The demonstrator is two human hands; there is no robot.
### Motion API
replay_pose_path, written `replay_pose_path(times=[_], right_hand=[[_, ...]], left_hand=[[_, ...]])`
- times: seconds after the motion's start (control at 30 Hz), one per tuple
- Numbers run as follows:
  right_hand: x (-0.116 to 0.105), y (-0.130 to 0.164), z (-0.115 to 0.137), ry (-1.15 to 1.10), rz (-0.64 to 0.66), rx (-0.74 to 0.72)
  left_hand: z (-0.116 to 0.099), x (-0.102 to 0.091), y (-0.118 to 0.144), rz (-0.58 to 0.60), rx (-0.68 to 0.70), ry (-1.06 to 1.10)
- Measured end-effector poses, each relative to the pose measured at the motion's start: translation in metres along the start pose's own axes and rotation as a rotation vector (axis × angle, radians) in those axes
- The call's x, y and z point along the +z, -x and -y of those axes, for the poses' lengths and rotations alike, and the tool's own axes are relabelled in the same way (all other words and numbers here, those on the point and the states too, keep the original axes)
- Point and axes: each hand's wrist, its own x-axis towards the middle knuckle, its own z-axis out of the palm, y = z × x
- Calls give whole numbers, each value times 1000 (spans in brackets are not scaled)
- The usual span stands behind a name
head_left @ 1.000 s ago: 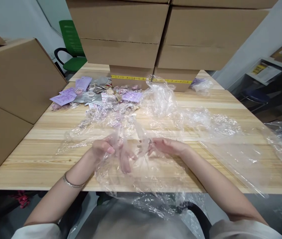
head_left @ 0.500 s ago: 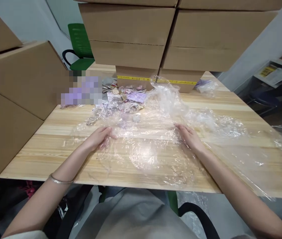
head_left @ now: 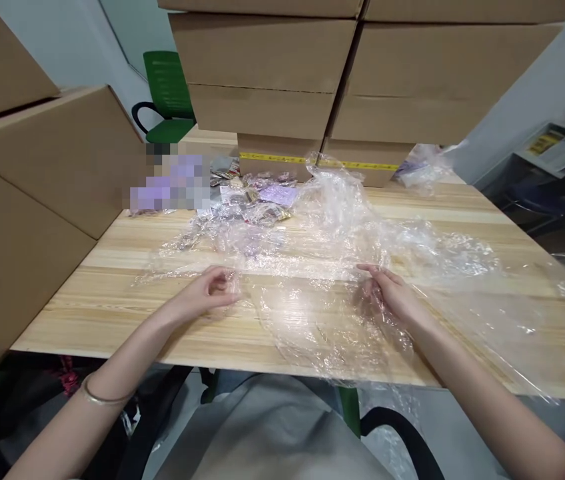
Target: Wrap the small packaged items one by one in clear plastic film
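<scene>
A large crumpled sheet of clear plastic film point(head_left: 297, 313) spreads over the wooden table point(head_left: 82, 293) and droops past its front edge. At its left side is my left hand point(head_left: 207, 290), with a ring-shaped bracelet on the wrist. Its fingers are curved and the thumb stands apart from them, film lying against the fingertips. My right hand point(head_left: 390, 290) grips bunched film under its curled fingers while the index finger points left. Beyond the hands, a pile of small packets in clear wrap, with a light purple card point(head_left: 278, 195) among them, lies partly under film.
Cardboard boxes point(head_left: 272, 60) are stacked at the back of the table, and a big carton point(head_left: 52, 160) stands at the left. More film point(head_left: 442, 250) lies to the right. A green chair point(head_left: 165, 93) stands behind. A purple-and-clear bundle point(head_left: 422, 170) sits at the back right.
My left hand has turned and its thumb has parted from the fingers. My right hand has drawn slightly nearer, its fingers curling. The film between them has shifted right and now hangs over the front edge.
</scene>
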Motion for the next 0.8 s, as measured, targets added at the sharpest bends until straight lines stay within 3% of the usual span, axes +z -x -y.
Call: replay_pose_path(times=[0.1,0.27,0.43,0.5,0.57,0.63,0.7,0.73,0.77,0.8], right_hand=[[0,5,1,86,-29,-14],[-13,9,-12,393,-76,-154],[-11,21,-19,762,-61,-199],[-3,29,-19,1027,-218,-300],[6,34,-17,1219,-411,-499],[18,35,-13,1261,-450,-731],[34,33,-10,1226,-278,-883],[44,30,-9,1212,-153,-926],[53,27,-8,1204,-18,-956],[62,24,-8,1202,112,-975]], left_hand=[[-3,9,12,-97,67,-31],[-11,-2,28,-414,-59,456],[1,-13,28,-479,-173,437],[12,-13,26,-470,-183,321],[20,-12,25,-502,-142,98],[21,-9,27,-637,0,-246],[14,-2,28,-798,237,-604],[8,3,28,-805,370,-747],[1,10,25,-727,495,-854],[-5,17,21,-577,592,-926]])
